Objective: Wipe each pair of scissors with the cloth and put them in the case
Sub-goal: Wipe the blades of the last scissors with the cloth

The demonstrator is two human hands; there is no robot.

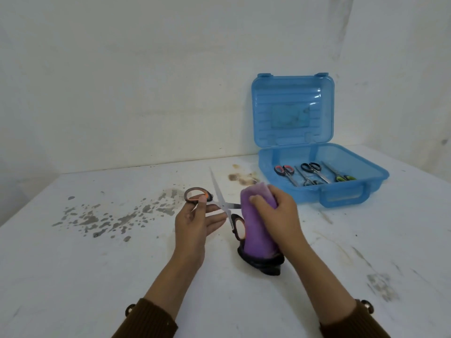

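My left hand (195, 222) holds a pair of black-and-orange scissors (220, 198) by one handle, blades spread wide. One blade points up and away; the other runs right into the purple cloth (258, 230). My right hand (275, 211) grips that cloth, wrapped round the blade. The cloth's dark lower end hangs down to the table. The blue plastic case (351, 193) stands open at the back right, lid upright. Several small scissors (314, 174) lie inside it.
The white table (97, 264) carries grey paint-like spots on the left and brown stains near the case. A white wall rises right behind the table and the case. The case's handle faces me.
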